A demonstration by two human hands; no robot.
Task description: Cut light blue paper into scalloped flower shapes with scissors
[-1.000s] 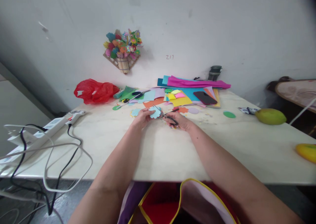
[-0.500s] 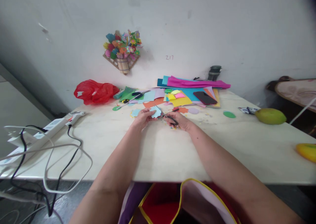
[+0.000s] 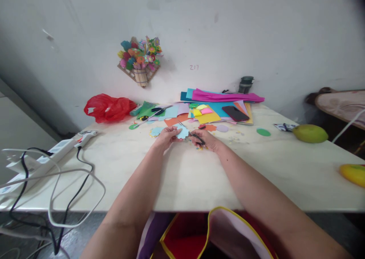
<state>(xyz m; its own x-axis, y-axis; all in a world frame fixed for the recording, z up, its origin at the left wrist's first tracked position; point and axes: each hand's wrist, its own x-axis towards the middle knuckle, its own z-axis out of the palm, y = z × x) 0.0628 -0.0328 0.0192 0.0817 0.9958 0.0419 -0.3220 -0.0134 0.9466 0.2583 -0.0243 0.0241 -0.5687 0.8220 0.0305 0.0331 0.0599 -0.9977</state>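
Between the thumb and fingers of my left hand (image 3: 168, 136) is a light blue paper flower (image 3: 181, 131) with a scalloped edge. My right hand (image 3: 207, 138) is closed around the dark handles of a pair of scissors (image 3: 199, 138), whose blades point left at the flower's right edge. Whether the blades touch the paper I cannot tell. Beside my left hand lie more light blue scalloped cutouts (image 3: 156, 131). An orange cutout (image 3: 208, 127) and a lilac oval (image 3: 222, 128) rest behind my right hand, and small paper scraps (image 3: 235, 138) are scattered to its right.
Coloured paper sheets (image 3: 211, 117), a phone (image 3: 235, 113) and a second pair of scissors (image 3: 157, 110) lie toward the wall. A red plastic bag (image 3: 110, 107) and a power strip (image 3: 53, 156) are at left. Green fruit (image 3: 310, 133) and yellow fruit (image 3: 353, 174) sit at right.
The blue flower has turned a little in my left hand and sits slightly further right. The scissors stay beside its edge in my right hand. The view has shifted slightly.
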